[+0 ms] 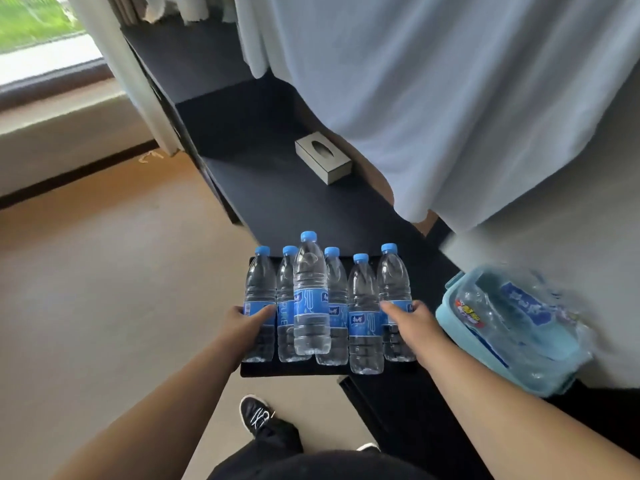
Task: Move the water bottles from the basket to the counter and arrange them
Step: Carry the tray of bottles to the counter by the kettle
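Several clear water bottles with blue caps and blue labels stand upright in a cluster [311,299] at the near end of the dark counter [284,195]. My left hand [247,322] grips the leftmost bottle [259,282] at its label. My right hand [410,317] grips the rightmost bottle [393,275] at its label. Between them, one bottle [310,271] stands slightly forward of the row. The light blue basket [450,317] sits on the counter to the right, holding clear plastic wrap with blue print; I cannot tell whether any bottle lies under it.
A grey tissue box [323,157] lies farther along the counter. A pale cloth [450,98] hangs over the counter's right side. Brown floor [104,271] spreads to the left, and my black shoe [258,414] stands below the counter edge. A window [38,36] is at far left.
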### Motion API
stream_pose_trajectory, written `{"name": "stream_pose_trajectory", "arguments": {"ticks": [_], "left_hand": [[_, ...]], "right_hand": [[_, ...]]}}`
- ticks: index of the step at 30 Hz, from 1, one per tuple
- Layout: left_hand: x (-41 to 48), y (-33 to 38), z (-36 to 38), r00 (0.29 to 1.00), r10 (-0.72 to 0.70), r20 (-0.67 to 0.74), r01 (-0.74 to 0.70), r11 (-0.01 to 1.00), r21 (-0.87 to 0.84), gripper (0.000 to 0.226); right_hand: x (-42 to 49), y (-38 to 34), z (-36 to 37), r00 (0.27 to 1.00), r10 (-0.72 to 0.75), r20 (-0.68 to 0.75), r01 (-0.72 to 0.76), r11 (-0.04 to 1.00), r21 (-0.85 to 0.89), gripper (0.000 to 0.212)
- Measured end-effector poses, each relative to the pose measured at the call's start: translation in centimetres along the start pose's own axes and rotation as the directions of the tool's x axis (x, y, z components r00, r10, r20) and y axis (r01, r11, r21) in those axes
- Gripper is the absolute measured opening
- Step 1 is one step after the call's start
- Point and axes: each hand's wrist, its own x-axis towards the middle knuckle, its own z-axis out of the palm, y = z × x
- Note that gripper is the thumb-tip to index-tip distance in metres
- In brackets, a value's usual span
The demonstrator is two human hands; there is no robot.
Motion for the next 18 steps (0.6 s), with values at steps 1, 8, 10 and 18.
{"name": "stream_pose_trajectory", "arguments": {"ticks": [1, 8, 10, 18], "left_hand": [[0.3, 0.0, -1.0, 1.0, 0.005, -0.012, -0.005, 1.0, -0.012, 0.053], [3.6, 0.4, -9.6, 0.995, -0.02, -0.095, 0.011, 0.996, -0.091, 0.058], [4.8, 0.6, -12.4, 0.992, -0.038, -0.123, 0.025, 0.994, -0.105, 0.063], [9.1, 0.0, -21.5, 0.982, -0.09, -0.164, 0.067, 0.988, -0.137, 0.07]], "right_hand": [[0.3, -0.9, 1.0, 1.0, -0.01, 0.01, 0.01, 1.0, -0.014, 0.051], [1.4, -7.6, 10.0, 0.994, -0.063, 0.086, 0.071, 0.994, -0.089, 0.046], [1.7, -9.5, 12.8, 0.991, -0.071, 0.111, 0.082, 0.991, -0.102, 0.046], [3.2, -15.3, 23.3, 0.978, -0.045, 0.202, 0.075, 0.987, -0.142, 0.056]]}}
